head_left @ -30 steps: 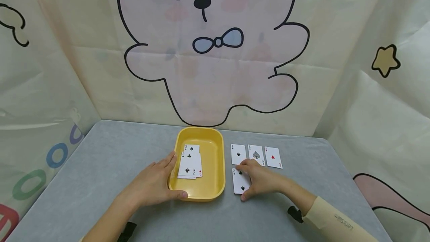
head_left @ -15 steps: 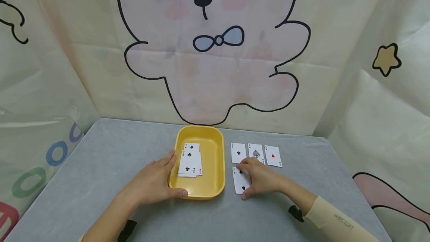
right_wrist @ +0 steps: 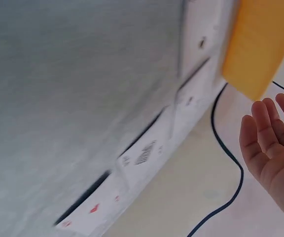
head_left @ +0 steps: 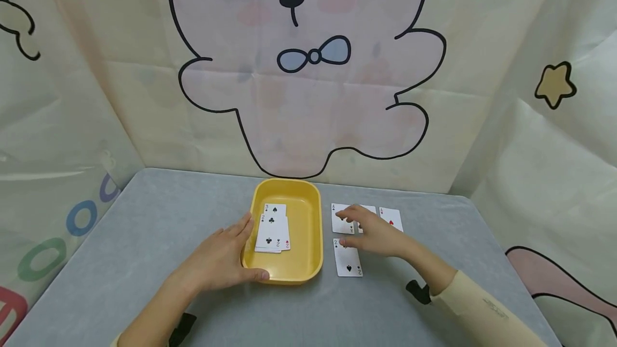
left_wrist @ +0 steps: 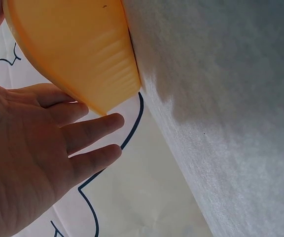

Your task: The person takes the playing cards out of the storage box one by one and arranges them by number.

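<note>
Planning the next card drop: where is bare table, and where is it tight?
Free: grey table left of the left hand, and the near strip in front of the yellow tray. Also right of the red ace. Crowded: between tray and card rows, where the right hand hovers above the two of spades.

my left hand (head_left: 219, 261) rests against a yellow tray (head_left: 308, 258) on the grey felt-like surface (head_left: 144, 261). the cards in the tray (head_left: 273, 232) are white with black spades and clubs and a red corner mark. by my right hand (head_left: 373, 232), the two of spades (head_left: 348, 261) is white with black pips, the ace of hearts (head_left: 391, 217) white with red. my sleeve (head_left: 482, 309) is pale cream. the backdrop (head_left: 299, 84) is cream with a pink, black-outlined bear wearing a blue bow.
</note>
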